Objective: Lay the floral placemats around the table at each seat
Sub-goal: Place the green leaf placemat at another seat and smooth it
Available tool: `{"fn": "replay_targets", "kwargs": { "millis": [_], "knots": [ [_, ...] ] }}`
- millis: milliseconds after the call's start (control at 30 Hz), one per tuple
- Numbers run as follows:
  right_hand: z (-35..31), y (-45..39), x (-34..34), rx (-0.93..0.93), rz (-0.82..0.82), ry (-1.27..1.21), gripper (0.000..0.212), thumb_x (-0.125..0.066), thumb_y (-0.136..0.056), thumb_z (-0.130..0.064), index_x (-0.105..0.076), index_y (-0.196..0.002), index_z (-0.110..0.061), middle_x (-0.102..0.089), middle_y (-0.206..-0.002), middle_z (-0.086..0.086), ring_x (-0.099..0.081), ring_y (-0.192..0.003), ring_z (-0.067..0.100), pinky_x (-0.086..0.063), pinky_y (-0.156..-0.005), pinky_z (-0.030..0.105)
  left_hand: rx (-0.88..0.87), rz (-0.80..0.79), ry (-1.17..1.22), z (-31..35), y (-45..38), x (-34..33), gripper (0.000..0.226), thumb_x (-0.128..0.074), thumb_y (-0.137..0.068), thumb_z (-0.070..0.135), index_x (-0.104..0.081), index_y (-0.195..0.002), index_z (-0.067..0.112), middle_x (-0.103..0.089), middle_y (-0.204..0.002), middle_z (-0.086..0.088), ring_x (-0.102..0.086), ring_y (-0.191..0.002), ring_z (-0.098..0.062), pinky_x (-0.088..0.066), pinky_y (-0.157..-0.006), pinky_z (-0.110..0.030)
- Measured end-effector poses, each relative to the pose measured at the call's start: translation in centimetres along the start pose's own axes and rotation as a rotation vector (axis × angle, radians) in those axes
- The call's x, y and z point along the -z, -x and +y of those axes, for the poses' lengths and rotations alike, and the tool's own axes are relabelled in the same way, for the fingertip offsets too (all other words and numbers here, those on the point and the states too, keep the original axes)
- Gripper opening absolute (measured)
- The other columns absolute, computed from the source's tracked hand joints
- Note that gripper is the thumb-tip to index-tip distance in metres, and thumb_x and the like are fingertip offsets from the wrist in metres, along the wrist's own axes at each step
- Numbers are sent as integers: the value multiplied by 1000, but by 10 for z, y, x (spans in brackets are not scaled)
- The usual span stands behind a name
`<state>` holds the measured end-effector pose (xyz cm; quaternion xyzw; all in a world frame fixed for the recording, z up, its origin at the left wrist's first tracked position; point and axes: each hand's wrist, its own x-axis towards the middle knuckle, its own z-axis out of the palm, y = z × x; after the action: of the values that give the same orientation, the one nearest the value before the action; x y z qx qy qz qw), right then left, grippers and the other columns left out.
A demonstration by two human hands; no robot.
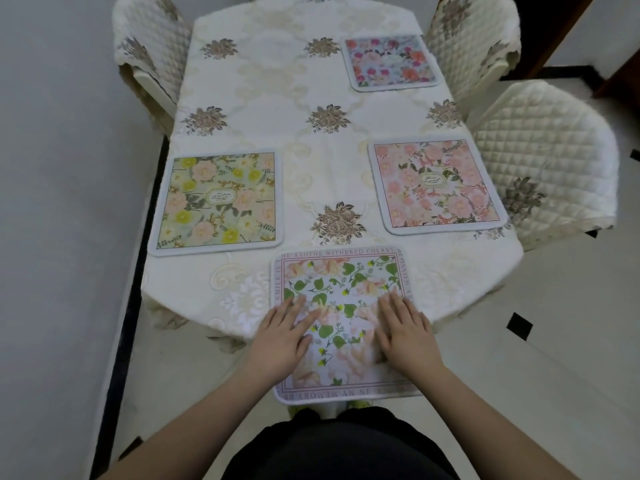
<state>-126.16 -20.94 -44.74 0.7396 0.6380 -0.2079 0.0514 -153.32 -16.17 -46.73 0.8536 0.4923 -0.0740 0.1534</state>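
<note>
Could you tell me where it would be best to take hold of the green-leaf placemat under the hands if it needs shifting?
Probably its near edge: the green-leaf placemat overhangs the table there, so fingers can pinch it from below. Both the left hand and right hand lie flat on top.

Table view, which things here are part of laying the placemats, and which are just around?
Part of the job: green-leaf placemat under left hand and right hand; yellow placemat; pink placemat; far multicolour placemat.

Just around: tablecloth; quilted chairs.
</note>
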Motion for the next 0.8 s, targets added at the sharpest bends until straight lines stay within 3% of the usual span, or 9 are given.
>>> {"fn": "replay_targets", "kwargs": {
  "millis": [100,233,300,400,533,633,800],
  "knots": [
    [10,-4,8,-8,-11,-110,67,-36,-99,-43,-7,-156,-26,-1,-164,1,-2,-150,20,-9,-120,41,103,4,98,9,4,2,52,-28,-98,46,-44,-146,33,-36,-157,-6,-35,-144,-29,-37,-111,-49],
    [17,-4,12,-120,-60,-336,73,-44,-97,-42,-6,-156,-22,5,-164,7,2,-150,25,-5,-120,41,236,44,295,18,11,10,63,-20,-93,49,-43,-147,27,-20,-162,-9,-18,-150,-28,-28,-118,-45],
    [20,-1,12,-169,-81,-443,77,-48,-96,-43,-4,-156,-22,5,-164,6,2,-150,25,-6,-120,42,281,85,426,23,13,13,51,-34,-98,41,-48,-144,24,-15,-163,-5,-15,-150,-24,-24,-118,-36],
    [24,-1,16,-158,-104,-509,77,-49,-97,-41,-6,-156,-19,-2,-164,5,-2,-150,22,-7,-121,40,427,149,679,30,14,26,33,-51,-99,21,-58,-132,22,-12,-163,0,-19,-148,-17,-26,-102,-18],
    [28,-6,23,-150,-91,-580,72,-51,-97,-36,-15,-155,-13,-15,-162,6,-12,-149,21,-13,-121,39,575,194,865,29,11,35,32,-52,-99,17,-58,-129,23,-13,-162,-4,-17,-149,-18,-27,-103,-25],
    [28,-6,29,-139,-88,-593,71,-52,-97,-35,-17,-155,-12,-19,-161,6,-16,-148,21,-16,-120,40,631,209,903,32,11,35,31,-52,-98,17,-58,-128,23,-27,-157,-7,-24,-146,-19,-28,-108,-32],
    [24,2,33,-139,-33,-715,70,-52,-92,-42,-28,-152,-13,-32,-156,5,-28,-144,21,-25,-118,44,635,301,968,38,17,38,28,-55,-96,16,-58,-120,31,-42,-148,1,-35,-140,-14,-30,-106,-28]
  ]
}}
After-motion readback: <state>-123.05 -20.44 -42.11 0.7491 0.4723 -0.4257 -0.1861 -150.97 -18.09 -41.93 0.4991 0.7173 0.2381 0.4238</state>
